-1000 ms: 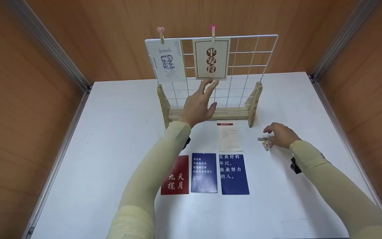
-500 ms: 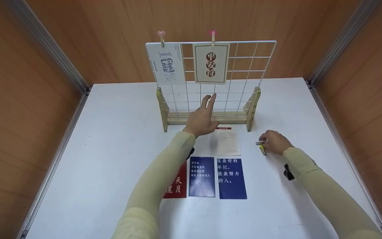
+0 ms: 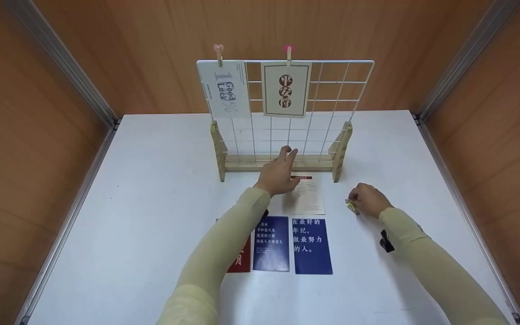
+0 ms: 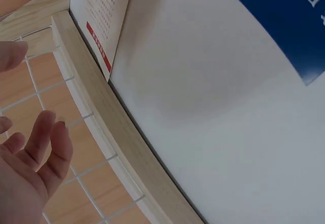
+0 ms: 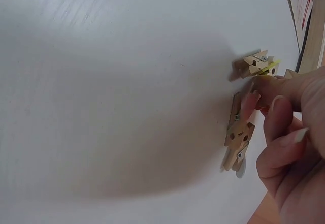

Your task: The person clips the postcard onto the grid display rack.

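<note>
My left hand (image 3: 278,174), fingers loosely spread and holding nothing, hovers in front of the white wire grid rack (image 3: 314,128). It overlaps the cream card (image 3: 309,198) in the head view. My right hand (image 3: 370,198) is down at the small wooden clothespins (image 3: 354,208) on the table, thumb and forefinger pinching at one of them. In the right wrist view, one clothespin with a yellow piece (image 5: 256,64) lies beyond the thumb; another clothespin (image 5: 237,153) lies below the fingertips. The pinched part is mostly hidden by my fingers.
A "Good Luck" card (image 3: 226,90) and a cream card with brown characters (image 3: 285,90) hang from the grid, each under a clothespin. Two blue cards (image 3: 271,253) and a red card (image 3: 242,262), partly behind my left forearm, lie on the table. Wooden walls stand around it.
My left hand has come down from the hanging cream card's lower edge toward the rack's base. My right fingers have closed in on the clothespins. The head view has tilted slightly up.
</note>
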A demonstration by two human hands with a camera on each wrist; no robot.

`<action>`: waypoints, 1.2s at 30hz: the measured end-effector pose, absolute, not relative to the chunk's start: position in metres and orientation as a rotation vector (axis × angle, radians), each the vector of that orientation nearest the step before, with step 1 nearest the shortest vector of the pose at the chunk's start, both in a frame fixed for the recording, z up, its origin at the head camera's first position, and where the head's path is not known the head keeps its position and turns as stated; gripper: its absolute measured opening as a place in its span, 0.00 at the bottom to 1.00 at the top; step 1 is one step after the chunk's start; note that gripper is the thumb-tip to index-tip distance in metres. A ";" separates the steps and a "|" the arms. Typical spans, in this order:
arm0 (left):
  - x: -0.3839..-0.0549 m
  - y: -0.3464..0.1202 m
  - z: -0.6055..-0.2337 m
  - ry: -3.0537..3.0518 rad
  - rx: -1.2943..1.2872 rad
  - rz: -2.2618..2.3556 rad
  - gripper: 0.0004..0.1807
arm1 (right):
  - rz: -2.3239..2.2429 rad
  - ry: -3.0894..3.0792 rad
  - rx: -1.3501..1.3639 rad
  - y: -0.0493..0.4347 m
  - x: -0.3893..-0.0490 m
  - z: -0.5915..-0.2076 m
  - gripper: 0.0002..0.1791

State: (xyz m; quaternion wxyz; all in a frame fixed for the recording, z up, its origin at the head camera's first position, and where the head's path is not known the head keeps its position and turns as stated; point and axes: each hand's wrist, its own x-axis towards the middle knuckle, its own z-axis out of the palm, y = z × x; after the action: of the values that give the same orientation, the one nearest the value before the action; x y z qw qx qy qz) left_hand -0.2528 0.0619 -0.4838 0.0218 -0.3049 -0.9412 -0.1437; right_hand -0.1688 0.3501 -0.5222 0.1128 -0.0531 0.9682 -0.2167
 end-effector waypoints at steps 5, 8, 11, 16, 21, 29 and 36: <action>-0.254 0.070 -0.489 -3.001 -0.969 -0.480 0.45 | -0.636 2.888 -0.155 0.352 -0.167 -0.524 0.07; -0.255 0.072 -0.494 -3.044 -0.959 -0.481 0.45 | -0.662 2.903 -0.139 0.351 -0.165 -0.527 0.07; -0.255 0.071 -0.503 -3.072 -0.963 -0.481 0.45 | -0.699 2.920 -0.136 0.350 -0.161 -0.532 0.07; -0.253 0.074 -0.510 -3.121 -0.957 -0.506 0.46 | -0.762 2.973 -0.133 0.351 -0.156 -0.533 0.07; -0.256 0.078 -0.509 -3.185 -0.940 -0.463 0.47 | -0.828 3.001 -0.145 0.356 -0.158 -0.529 0.06; -0.257 0.083 -0.512 -3.200 -0.931 -0.321 0.54 | -0.930 2.985 -0.103 0.359 -0.155 -0.525 0.09; -0.247 0.087 -0.518 -3.227 -0.959 -0.284 0.55 | -0.948 2.936 -0.031 0.356 -0.146 -0.528 0.09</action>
State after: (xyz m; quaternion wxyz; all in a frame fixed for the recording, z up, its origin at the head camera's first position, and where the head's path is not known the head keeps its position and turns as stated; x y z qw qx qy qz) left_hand -0.2469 0.0865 -0.5179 -0.1181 -0.2819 -0.9485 -0.0834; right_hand -0.1457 0.3560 -0.5277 0.0280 -0.0099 0.9512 -0.3072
